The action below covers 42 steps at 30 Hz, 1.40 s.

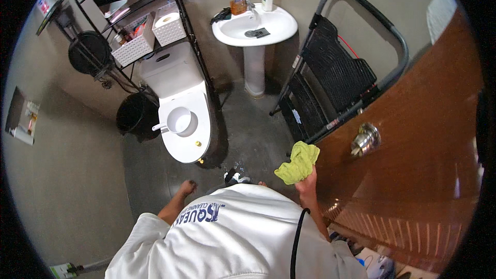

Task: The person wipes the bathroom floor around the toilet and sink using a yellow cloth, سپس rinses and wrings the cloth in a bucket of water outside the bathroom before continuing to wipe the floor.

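My right hand [308, 182] grips a crumpled yellow-green cloth [298, 163] close to the brown door [403, 186], below its round metal knob [366, 139]. Down by my left side, my left hand [189, 186] is loosely curled, with nothing visible in it. The nearest thing to it is the white toilet [178, 85] with its lid down. A white dipper [180, 120] with a handle stands on that lid, and a small yellow object [198, 143] lies by the lid's front edge.
A pedestal sink [281, 23] holds two pump bottles and a dark cloth. Right of it leans a folded black step stool [336, 67]. A black rack [194, 36] with white baskets straddles the toilet, beside a dark bin [135, 116]. The grey floor [243, 124] looks wet.
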{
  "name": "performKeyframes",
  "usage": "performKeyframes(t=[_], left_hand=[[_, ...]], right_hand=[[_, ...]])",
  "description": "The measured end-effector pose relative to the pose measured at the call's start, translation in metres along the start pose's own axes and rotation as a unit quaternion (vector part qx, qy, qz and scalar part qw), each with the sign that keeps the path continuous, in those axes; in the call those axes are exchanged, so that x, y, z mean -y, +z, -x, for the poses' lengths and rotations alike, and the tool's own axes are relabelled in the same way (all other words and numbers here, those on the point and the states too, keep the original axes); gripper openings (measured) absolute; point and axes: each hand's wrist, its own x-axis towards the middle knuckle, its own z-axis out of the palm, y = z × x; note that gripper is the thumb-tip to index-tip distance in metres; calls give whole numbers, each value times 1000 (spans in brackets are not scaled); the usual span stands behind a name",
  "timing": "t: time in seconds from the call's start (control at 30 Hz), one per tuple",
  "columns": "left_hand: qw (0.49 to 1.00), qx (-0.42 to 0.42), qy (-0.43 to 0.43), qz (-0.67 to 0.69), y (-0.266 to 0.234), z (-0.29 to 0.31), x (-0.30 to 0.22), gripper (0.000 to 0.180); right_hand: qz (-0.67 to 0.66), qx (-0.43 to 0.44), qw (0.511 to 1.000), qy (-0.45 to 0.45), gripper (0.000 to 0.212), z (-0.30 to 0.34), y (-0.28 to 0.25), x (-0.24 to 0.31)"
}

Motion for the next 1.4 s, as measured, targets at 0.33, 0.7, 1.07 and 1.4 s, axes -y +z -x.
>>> performKeyframes(t=[0.33, 0.7, 1.07, 1.4], left_hand=[[988, 29, 151, 33, -25, -54, -133, 24], [916, -37, 325, 230, -80, -90, -286, 22], [859, -224, 436, 150, -152, -159, -498, 19], [804, -329, 438, 232, -213, -309, -612, 36]], right_hand=[[-41, -205, 977, -43, 35, 102, 1, -29], [27, -200, 979, -14, 33, 59, -9, -66], [238, -38, 970, 28, 65, -148, -34, -49], [388, -104, 914, -60, 43, -256, -20, -21]])
